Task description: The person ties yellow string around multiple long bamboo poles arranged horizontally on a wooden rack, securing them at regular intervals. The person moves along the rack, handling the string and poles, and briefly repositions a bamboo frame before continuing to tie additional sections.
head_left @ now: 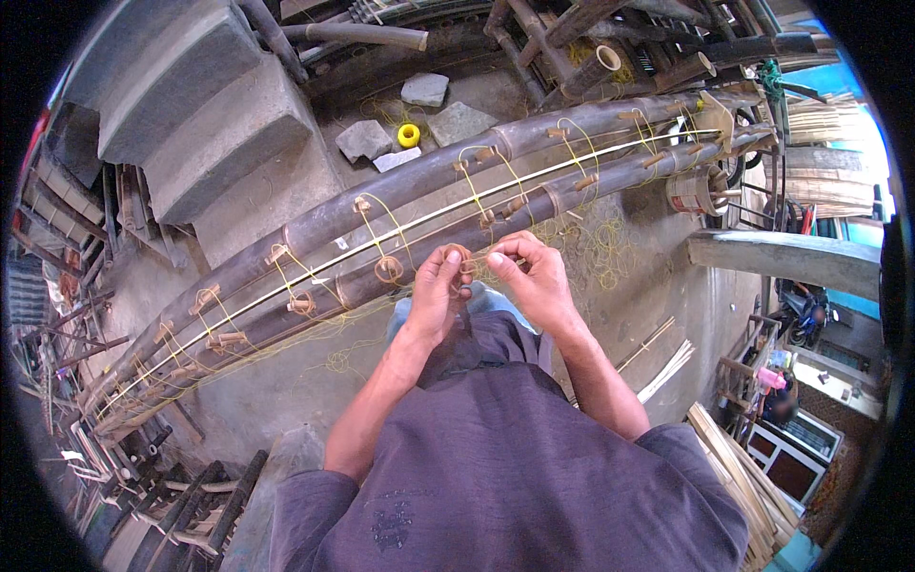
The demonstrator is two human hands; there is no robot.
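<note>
In front of my body my left hand [441, 289] is closed on a small brown coil [460, 252], which partly shows above its thumb. Close to its right, my right hand [534, 286] pinches thumb against forefinger on a thin strand that runs across to the coil. Just beyond both hands lie two long dark bamboo poles [334, 227], side by side with a gap between. Small wooden pegs [362, 204] and loops of yellow cord [386, 212] are set along them. Similar brown coils [389, 270] hang on the nearer pole, left of my left hand.
Concrete steps [205, 124] rise at the far left. Past the poles are stone slabs [363, 140] and a yellow spool [408, 135]. Tangled yellow cord [605, 250] lies on the floor to the right, with pale strips [667, 370] nearer me. A bucket [689, 193] stands at the poles' right end.
</note>
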